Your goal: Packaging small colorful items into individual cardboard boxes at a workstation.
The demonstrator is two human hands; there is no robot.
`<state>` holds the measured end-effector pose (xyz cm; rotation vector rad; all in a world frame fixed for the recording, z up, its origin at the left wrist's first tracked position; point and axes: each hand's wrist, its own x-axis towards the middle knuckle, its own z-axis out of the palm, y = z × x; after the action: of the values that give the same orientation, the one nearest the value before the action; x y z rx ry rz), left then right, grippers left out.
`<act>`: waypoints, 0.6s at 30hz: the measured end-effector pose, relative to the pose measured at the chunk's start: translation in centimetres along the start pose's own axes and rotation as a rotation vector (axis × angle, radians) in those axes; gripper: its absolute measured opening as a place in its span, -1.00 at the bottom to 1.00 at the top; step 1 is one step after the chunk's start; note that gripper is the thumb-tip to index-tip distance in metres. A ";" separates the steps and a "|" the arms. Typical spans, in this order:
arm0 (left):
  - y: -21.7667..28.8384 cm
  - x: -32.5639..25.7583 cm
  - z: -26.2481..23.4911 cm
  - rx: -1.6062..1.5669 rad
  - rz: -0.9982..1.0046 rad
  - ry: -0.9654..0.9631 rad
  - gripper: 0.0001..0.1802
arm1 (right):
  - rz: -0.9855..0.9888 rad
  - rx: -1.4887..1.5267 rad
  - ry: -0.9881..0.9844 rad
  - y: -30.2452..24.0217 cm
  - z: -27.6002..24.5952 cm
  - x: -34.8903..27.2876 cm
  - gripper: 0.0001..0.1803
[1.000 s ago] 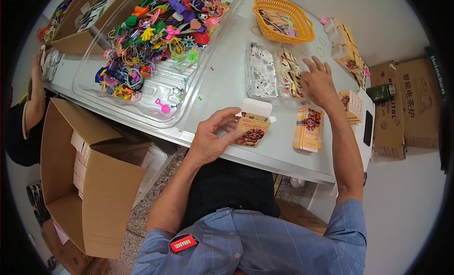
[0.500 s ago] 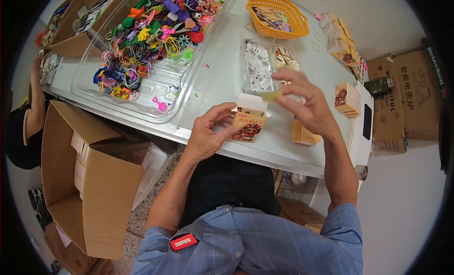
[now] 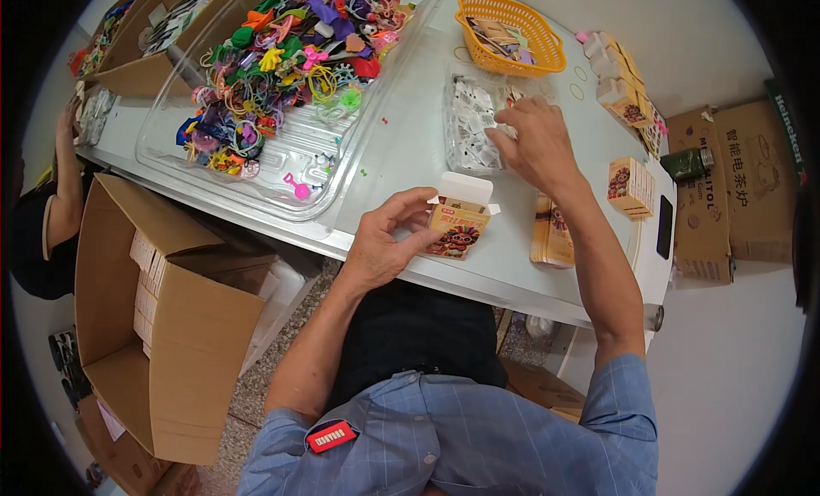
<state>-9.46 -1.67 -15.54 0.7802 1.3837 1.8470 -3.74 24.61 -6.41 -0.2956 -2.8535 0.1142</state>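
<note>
My left hand (image 3: 389,240) grips a small yellow-orange carton (image 3: 459,233) printed with a cartoon figure, near the table's front edge. Its white top flaps stand up, so the carton is open at the top. My right hand (image 3: 534,142) is bent over the right side of a clear plastic tray (image 3: 465,167), fingers curled together. Whatever lies between those fingertips is hidden. Small white packets (image 3: 475,112) fill the tray's left part. Below my right wrist stands a stack of flat yellow-orange cartons (image 3: 551,238), partly covered by the forearm.
A big clear bin (image 3: 282,207) of colourful small toys takes up the left side. An orange basket (image 3: 512,62) with cards stands at the back. Finished-looking cartons (image 3: 630,187) and a black phone (image 3: 664,225) are at right. A large cardboard box (image 3: 201,351) sits front left; another person's arm (image 3: 64,176) is beyond.
My right hand has moved from beside the carton's opening to the tray; the yellowish-green piece in its fingers no longer shows. My left hand still holds the carton. The view has shifted slightly.
</note>
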 end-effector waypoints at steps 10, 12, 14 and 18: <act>0.1 0.0 -0.2 0.020 -0.017 -0.019 -0.41 | -0.034 -0.253 -0.167 -1.0 3.3 2.5 -0.78; 0.1 0.0 -0.3 0.014 -0.019 -0.022 -0.42 | -0.037 -0.234 -0.156 -0.8 3.5 2.5 -0.79; 0.1 0.0 -0.3 0.017 -0.020 -0.025 -0.41 | -0.042 -0.216 -0.144 -0.6 3.5 2.5 -0.79; 0.1 0.0 -0.3 0.007 -0.018 -0.020 -0.42 | -0.006 -0.112 -0.091 -0.7 2.9 2.2 -0.80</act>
<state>-9.70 -1.84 -15.48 0.7859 1.3812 1.8167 -6.76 24.25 -8.50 -0.3122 -2.9565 -0.0348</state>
